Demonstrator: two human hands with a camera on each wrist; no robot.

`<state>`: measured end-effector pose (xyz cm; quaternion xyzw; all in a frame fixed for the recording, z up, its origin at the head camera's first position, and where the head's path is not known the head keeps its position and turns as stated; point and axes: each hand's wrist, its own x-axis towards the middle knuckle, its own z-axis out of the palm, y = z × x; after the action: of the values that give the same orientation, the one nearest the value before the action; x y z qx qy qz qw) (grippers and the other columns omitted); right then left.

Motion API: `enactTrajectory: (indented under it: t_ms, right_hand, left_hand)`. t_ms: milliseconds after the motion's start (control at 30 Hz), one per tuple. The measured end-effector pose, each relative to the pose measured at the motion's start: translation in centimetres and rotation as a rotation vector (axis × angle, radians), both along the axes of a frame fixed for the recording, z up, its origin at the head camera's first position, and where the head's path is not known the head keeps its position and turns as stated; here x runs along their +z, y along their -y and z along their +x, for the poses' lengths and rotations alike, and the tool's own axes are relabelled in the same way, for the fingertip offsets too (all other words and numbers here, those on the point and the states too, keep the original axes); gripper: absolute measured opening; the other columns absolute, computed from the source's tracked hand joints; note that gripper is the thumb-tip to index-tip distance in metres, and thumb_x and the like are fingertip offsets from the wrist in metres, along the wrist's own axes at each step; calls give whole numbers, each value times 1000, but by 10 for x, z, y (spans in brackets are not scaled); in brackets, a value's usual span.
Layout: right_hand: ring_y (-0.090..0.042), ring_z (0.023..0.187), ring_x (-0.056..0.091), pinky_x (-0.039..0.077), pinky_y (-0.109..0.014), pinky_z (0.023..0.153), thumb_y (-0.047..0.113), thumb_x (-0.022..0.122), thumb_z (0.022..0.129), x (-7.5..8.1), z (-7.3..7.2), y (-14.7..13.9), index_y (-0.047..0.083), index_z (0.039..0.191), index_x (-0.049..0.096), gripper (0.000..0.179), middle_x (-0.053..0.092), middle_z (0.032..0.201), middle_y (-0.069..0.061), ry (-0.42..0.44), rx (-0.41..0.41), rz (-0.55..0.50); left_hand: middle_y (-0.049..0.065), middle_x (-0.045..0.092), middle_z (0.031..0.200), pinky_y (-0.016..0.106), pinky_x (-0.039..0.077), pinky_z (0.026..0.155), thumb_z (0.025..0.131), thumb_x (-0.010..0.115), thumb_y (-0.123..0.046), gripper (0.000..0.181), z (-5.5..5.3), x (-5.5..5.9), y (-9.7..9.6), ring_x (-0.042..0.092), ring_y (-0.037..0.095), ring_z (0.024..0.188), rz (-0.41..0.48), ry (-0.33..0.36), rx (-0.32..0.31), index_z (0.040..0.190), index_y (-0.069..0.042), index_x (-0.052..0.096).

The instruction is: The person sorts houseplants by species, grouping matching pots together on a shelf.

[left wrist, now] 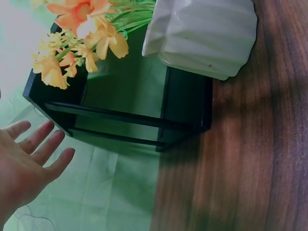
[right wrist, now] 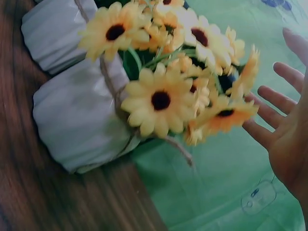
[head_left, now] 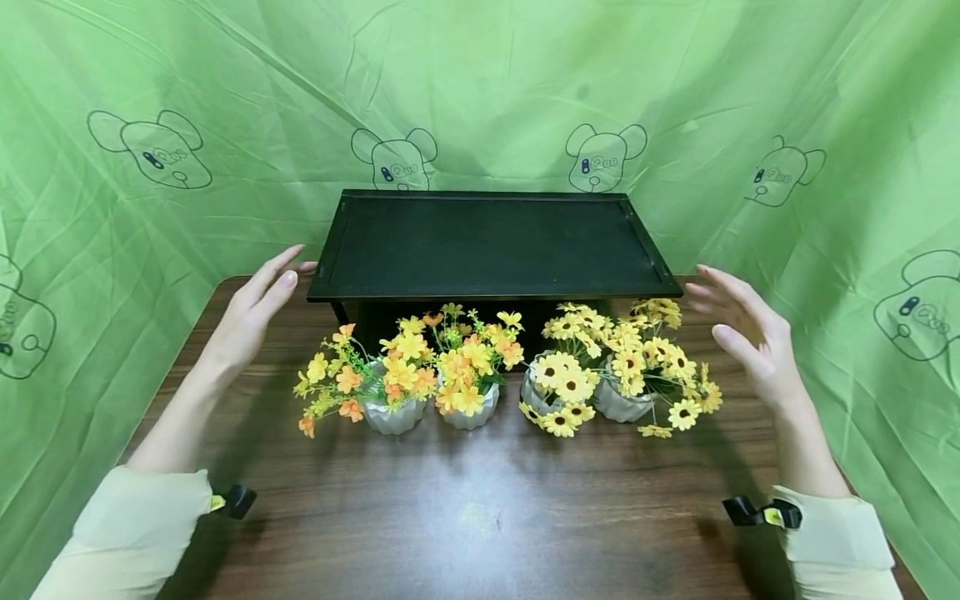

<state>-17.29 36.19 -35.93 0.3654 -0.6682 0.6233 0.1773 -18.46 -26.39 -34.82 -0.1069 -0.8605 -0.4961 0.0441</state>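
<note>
A black shelf (head_left: 480, 246) with a flat top stands at the back of the table. By its left end my left hand (head_left: 251, 312) is held up with extended fingers, holding nothing; in the left wrist view the fingers (left wrist: 44, 144) come close to the frame, and contact is unclear. My right hand (head_left: 750, 333) is likewise beside the right end, fingers spread and thumb apart. In front of the shelf sit two white pots with yellow-orange flowers (head_left: 401, 367) on the left. Two more, with dark-centred yellow daisies (head_left: 573, 385), are on the right.
Brown wood-grain table (head_left: 480, 508) stretches in front of the pots. Green cloth (head_left: 495, 92) printed with bear outlines hangs behind and at both sides. Twine (right wrist: 110, 86) wraps a pot in the right wrist view. Crossbars (left wrist: 115, 115) span the shelf's open end.
</note>
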Motion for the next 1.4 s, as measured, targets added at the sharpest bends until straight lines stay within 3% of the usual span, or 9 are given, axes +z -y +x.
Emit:
enactTrajectory:
  t_ms: [167,367,467,567,733,833,1033,1233,1400]
  right_hand:
    - [-30,132,61,53,-29,109,-15,50,94,-11,-6,-13,-22,147,34,56,46,153,-31,44,-18,8]
    - [-32,133,60,54,-30,110,-16,45,95,-20,-10,-22,-25,146,32,53,44,153,-35,62,5,-6]
    - [-34,134,59,54,-31,110,-15,42,97,-25,-11,-27,-26,146,30,52,42,153,-37,77,37,-18]
    - [-34,135,58,54,-32,111,-13,40,99,-30,-12,-32,-24,148,29,52,41,152,-38,115,54,-10]
    - [-33,138,56,54,-31,111,-10,37,102,-38,-13,-40,-21,151,28,51,43,152,-38,202,73,38]
    - [-31,137,57,53,-30,111,-9,35,103,-42,-13,-45,-19,152,27,51,42,153,-37,247,78,72]
    - [-22,125,67,56,-25,105,-6,32,105,-53,-11,-54,-14,156,27,52,49,154,-25,329,55,137]
    - [-21,131,63,53,-25,109,-6,27,106,-64,-7,-62,-15,156,24,51,52,153,-21,384,108,168]
    - [-16,137,57,46,-17,113,-4,30,107,-74,-3,-66,-10,157,28,51,51,155,-18,457,61,240]
  left_hand:
    - [7,53,150,6,46,99,112,36,-39,52,-5,-11,1,53,-8,122,103,-24,-42,162,-24,35]
    - [7,51,155,10,47,104,112,35,-43,55,-7,-18,-1,54,-10,121,119,33,-43,161,-19,37]
    - [13,38,165,31,36,125,111,35,-45,58,-6,-20,-2,59,-12,113,128,82,-41,162,-17,35]
    - [13,33,168,43,31,129,111,38,-44,60,-6,-23,-3,62,-13,110,177,96,-49,161,-12,35]
    - [-4,57,149,19,52,108,111,44,-31,52,-8,-32,-7,61,-5,123,406,51,-141,154,-1,45]
    - [-14,62,137,16,54,103,111,46,-27,47,-9,-35,-8,62,-3,123,488,34,-171,150,-1,50]
    - [-11,60,138,16,55,103,111,45,-27,46,-10,-37,-11,59,-2,126,551,70,-164,150,-3,50]
    - [-9,59,137,19,58,97,110,49,-29,40,-10,-36,-14,59,0,125,579,116,-133,145,-11,55]
    - [-9,62,135,20,59,96,110,50,-27,37,-10,-39,-13,61,1,123,608,108,-136,143,-14,58]
